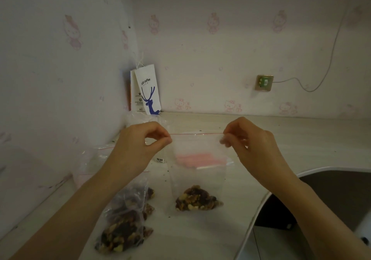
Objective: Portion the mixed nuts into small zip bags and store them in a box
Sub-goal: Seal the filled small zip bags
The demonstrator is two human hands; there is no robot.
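Note:
A small clear zip bag with a red seal line hangs upright above the desk, a portion of mixed nuts settled in its bottom. My left hand pinches the bag's top left corner and my right hand pinches the top right corner, the seal stretched straight between them. Below my left forearm lies a larger clear bag of mixed nuts on the desk. No box is in view.
A pale desk runs along papered walls. A white coffee paper bag stands in the back corner. Loose clear plastic bags lie at the left. A wall socket with a cable is at the right; the desk's curved edge drops off lower right.

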